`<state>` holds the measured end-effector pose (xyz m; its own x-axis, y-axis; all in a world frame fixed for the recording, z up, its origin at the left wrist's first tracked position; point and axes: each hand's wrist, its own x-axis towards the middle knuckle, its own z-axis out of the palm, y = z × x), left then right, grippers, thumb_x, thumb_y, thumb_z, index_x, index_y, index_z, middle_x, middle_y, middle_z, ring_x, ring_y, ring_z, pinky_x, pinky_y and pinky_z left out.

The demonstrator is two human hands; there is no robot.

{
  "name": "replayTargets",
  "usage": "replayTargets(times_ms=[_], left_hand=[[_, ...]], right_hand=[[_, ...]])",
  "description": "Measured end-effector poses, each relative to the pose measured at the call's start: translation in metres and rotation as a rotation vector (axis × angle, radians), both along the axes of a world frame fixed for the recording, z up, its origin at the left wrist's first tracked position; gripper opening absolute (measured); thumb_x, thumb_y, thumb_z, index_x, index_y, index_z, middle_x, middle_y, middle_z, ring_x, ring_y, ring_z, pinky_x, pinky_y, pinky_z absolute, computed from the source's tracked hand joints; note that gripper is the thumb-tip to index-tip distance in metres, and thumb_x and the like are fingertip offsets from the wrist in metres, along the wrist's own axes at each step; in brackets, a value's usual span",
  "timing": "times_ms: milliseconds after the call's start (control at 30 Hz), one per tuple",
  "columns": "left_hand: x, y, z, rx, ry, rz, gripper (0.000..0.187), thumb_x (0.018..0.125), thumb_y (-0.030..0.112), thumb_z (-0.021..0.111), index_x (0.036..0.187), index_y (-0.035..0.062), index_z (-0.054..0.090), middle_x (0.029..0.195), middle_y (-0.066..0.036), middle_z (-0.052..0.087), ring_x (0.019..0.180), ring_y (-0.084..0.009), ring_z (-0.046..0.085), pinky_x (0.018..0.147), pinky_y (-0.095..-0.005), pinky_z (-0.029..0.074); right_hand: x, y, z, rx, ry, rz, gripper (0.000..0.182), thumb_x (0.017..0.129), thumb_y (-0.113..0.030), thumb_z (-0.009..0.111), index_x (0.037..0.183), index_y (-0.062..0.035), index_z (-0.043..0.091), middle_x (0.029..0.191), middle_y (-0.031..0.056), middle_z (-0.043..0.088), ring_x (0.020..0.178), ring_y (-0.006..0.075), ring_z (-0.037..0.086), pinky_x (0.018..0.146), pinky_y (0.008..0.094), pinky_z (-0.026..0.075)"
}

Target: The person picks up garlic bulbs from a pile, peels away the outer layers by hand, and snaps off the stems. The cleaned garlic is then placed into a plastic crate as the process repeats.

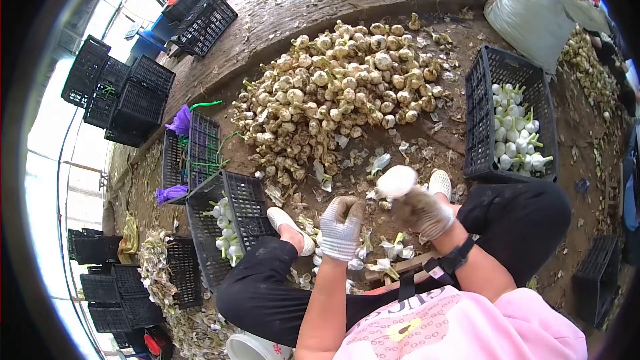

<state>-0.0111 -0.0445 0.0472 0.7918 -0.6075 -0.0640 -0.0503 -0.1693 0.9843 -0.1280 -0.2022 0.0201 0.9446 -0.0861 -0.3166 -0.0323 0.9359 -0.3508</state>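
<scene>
My right hand (424,212), in a dirty work glove, is closed on a bright white garlic bulb (398,181) in front of my right knee; it is slightly blurred. My left hand (342,227), in a white glove with stained fingers, is curled shut to the left of it. Whatever it may hold is hidden. Beyond both hands lies a large heap of unpeeled garlic bulbs (333,87) on the dirt floor. Cleaned garlic bulbs (395,249) and trimmings lie between my feet, just below my hands.
A black crate (477,103) with white garlic stands at right, another crate (250,203) with garlic at left. Beside that is a crate with purple netting (179,121). A white sack (533,13) stands back right. A white bucket (257,347) sits by my left leg. Stacked crates (137,100) stand far left.
</scene>
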Motion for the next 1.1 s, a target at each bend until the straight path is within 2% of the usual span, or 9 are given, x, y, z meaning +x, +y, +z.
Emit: replayTargets(times_ms=[33, 100, 233, 433, 500, 567, 667, 833, 1100], left_hand=[[0.004, -0.001, -0.012, -0.012, 0.122, 0.009, 0.006, 0.084, 0.006, 0.058, 0.086, 0.0003, 0.06, 0.08, -0.004, 0.061, 0.071, -0.0087, 0.055, 0.065, -0.0227, 0.046], [0.009, -0.002, -0.024, 0.036, 0.205, -0.078, 0.015, 0.084, 0.008, 0.06, 0.096, 0.0002, 0.059, 0.08, -0.002, 0.06, 0.072, -0.0085, 0.055, 0.067, -0.0226, 0.046], [0.037, -0.005, -0.086, 0.123, 0.22, -0.013, 0.023, 0.081, 0.011, 0.066, 0.099, 0.0013, 0.058, 0.087, -0.004, 0.06, 0.078, -0.0109, 0.054, 0.069, -0.0246, 0.046], [0.128, -0.013, -0.148, 0.139, 0.239, 0.296, 0.018, 0.083, 0.014, 0.063, 0.097, 0.0055, 0.057, 0.075, -0.001, 0.057, 0.056, -0.0079, 0.049, 0.046, -0.0212, 0.04], [0.168, -0.028, -0.143, 0.144, 0.305, 0.406, 0.023, 0.079, 0.014, 0.068, 0.095, 0.001, 0.058, 0.084, -0.004, 0.06, 0.069, -0.011, 0.053, 0.062, -0.0243, 0.045], [0.21, -0.048, -0.139, 0.29, 0.227, 0.421, 0.031, 0.078, 0.018, 0.069, 0.1, 0.0002, 0.057, 0.083, -0.006, 0.06, 0.071, -0.0138, 0.055, 0.067, -0.0258, 0.046], [0.262, -0.086, -0.13, 0.617, -0.542, 0.218, 0.043, 0.073, 0.02, 0.068, 0.111, 0.0053, 0.054, 0.114, -0.019, 0.052, 0.104, -0.0348, 0.052, 0.089, -0.0391, 0.042], [0.336, -0.146, -0.142, 1.09, -0.669, -0.055, 0.053, 0.076, 0.018, 0.063, 0.126, 0.0166, 0.046, 0.133, -0.019, 0.038, 0.115, -0.0345, 0.047, 0.091, -0.0415, 0.043], [0.326, -0.133, -0.126, 0.987, -0.666, -0.083, 0.019, 0.077, 0.025, 0.063, 0.094, 0.0161, 0.062, 0.098, -0.013, 0.061, 0.087, -0.0313, 0.06, 0.077, -0.0402, 0.048]], right_hand=[[-0.002, -0.001, 0.008, 0.162, 0.17, -0.333, 0.039, 0.08, -0.021, 0.062, 0.114, -0.0052, 0.05, 0.07, 0.0001, 0.052, 0.054, 0.009, 0.046, 0.047, 0.0226, 0.036], [-0.005, -0.024, 0.045, 0.12, -0.525, -0.264, 0.049, 0.079, -0.022, 0.063, 0.122, -0.0059, 0.045, 0.069, -0.0001, 0.052, 0.051, 0.0092, 0.045, 0.045, 0.0246, 0.037], [0.012, -0.02, 0.007, -0.203, -0.077, -0.185, 0.049, 0.083, -0.02, 0.062, 0.123, 0.0003, 0.044, 0.076, 0.0051, 0.058, 0.061, 0.0099, 0.054, 0.056, 0.0267, 0.05], [0.031, 0.01, -0.054, 0.024, 0.16, -0.017, 0.031, 0.085, -0.014, 0.06, 0.111, -0.0006, 0.049, 0.092, 0.0097, 0.06, 0.07, 0.0126, 0.058, 0.064, 0.0245, 0.051], [0.041, 0.009, -0.052, -0.169, 0.264, 0.019, 0.034, 0.085, -0.019, 0.061, 0.112, -0.0014, 0.049, 0.09, 0.0081, 0.061, 0.068, 0.0115, 0.058, 0.064, 0.0256, 0.051], [0.048, 0.008, -0.063, -0.284, 0.376, 0.065, 0.036, 0.087, -0.025, 0.058, 0.114, -0.0022, 0.049, 0.088, 0.0065, 0.062, 0.068, 0.0097, 0.057, 0.062, 0.024, 0.048], [0.054, 0.007, -0.08, -0.362, 0.424, 0.122, 0.037, 0.088, -0.027, 0.056, 0.116, -0.0028, 0.049, 0.088, 0.0062, 0.062, 0.066, 0.0087, 0.054, 0.059, 0.0218, 0.044], [0.062, 0.002, -0.09, -0.297, 0.503, 0.133, 0.036, 0.089, -0.021, 0.052, 0.115, 0.0032, 0.048, 0.088, 0.008, 0.062, 0.069, 0.0103, 0.053, 0.063, 0.0218, 0.044], [0.069, 0.0, -0.092, -0.594, 0.573, 0.187, 0.024, 0.083, -0.012, 0.058, 0.104, -0.0006, 0.058, 0.084, 0.0046, 0.063, 0.068, 0.0086, 0.053, 0.061, 0.0221, 0.045]])
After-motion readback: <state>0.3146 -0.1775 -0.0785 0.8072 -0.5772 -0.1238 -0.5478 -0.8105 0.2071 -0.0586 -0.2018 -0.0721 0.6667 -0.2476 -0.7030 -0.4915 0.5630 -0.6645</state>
